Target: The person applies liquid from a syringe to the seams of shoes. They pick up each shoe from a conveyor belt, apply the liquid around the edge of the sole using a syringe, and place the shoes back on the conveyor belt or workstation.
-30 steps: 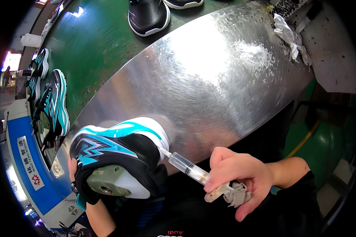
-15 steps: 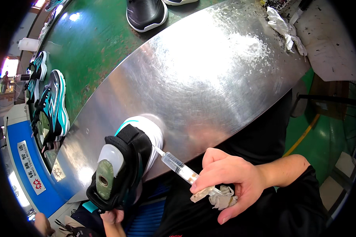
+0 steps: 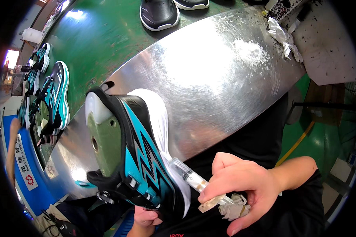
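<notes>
A teal and black sneaker with a white sole sits on a grey-green last, turned on its side over the near edge of the metal table. My left hand grips it from below, mostly hidden under the toe. In my right hand I hold a clear syringe together with a crumpled rag. The syringe's tip rests against the white sole edge.
Several more teal sneakers line the green conveyor belt at the left. A black shoe lies at the far edge. A crumpled white cloth sits at the table's far right corner. A blue panel borders the left.
My left hand has turned and lifted the sneaker, so its side now faces up and it fills more of the view. The syringe stays at the sole edge.
</notes>
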